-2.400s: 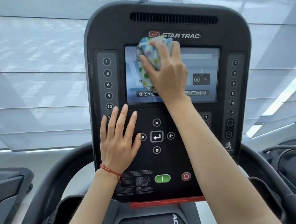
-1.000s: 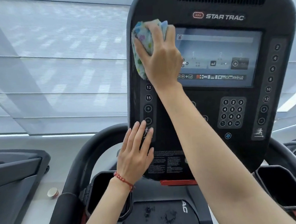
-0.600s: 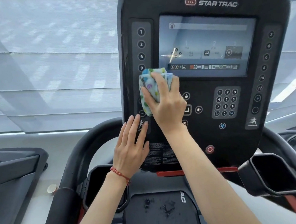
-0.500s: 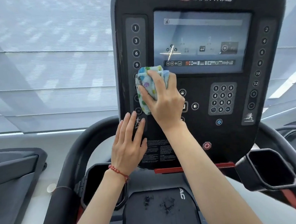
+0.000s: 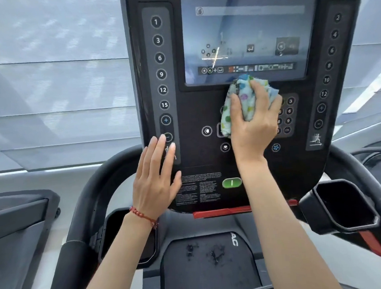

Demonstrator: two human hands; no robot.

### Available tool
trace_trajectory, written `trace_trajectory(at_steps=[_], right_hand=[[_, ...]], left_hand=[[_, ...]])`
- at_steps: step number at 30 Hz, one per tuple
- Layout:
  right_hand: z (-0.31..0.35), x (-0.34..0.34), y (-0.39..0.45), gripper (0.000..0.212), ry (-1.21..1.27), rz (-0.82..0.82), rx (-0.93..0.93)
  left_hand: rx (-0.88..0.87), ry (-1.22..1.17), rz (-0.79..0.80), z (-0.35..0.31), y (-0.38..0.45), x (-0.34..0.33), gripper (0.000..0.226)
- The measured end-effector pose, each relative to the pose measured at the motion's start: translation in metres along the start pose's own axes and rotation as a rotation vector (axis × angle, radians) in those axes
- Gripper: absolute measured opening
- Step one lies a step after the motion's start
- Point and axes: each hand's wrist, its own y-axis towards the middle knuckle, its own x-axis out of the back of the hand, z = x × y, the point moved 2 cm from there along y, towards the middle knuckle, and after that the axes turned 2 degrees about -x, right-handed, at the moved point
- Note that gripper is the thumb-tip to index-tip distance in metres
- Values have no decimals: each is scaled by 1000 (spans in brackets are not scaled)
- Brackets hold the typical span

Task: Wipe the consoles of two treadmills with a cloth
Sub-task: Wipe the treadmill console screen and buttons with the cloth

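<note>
A bunched, soft cloth (image 5: 238, 105) dotted green, blue and purple is pressed to the glossy black treadmill console (image 5: 194, 112) just under the screen's (image 5: 249, 36) lower edge, covering part of the arrow keys. The right hand (image 5: 254, 126) has its grip clamped on the cloth. The left hand (image 5: 155, 183), fingers spread flat, rests at the console's lower left corner, a red beaded bracelet (image 5: 142, 216) at its wrist. Pale pleated blinds (image 5: 52, 86) hang behind; a black cup holder (image 5: 345, 205) sits lower right.

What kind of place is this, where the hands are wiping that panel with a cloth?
Most likely a gym or fitness room. The black treadmill console has numbered speed and incline buttons and a touchscreen, curved handrails flank it, and part of another machine stands to the left.
</note>
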Motion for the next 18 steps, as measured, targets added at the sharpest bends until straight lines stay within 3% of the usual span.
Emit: trace_trajectory(at_steps=[6,11,13,18], right_hand=[[53,-18,-66,34,27,199,278],[43,-14,-60,35,2,166,387],[26,-8,-53,34,-31,146,364],[-51,30,-28,29,-123,-13,95]], left_hand=[[27,12,8,11,-7,6,50],[32,22,15,11,-14,5,52],[39,35,9,10,-15,5,52],[39,63,15,10,-16,6,51]])
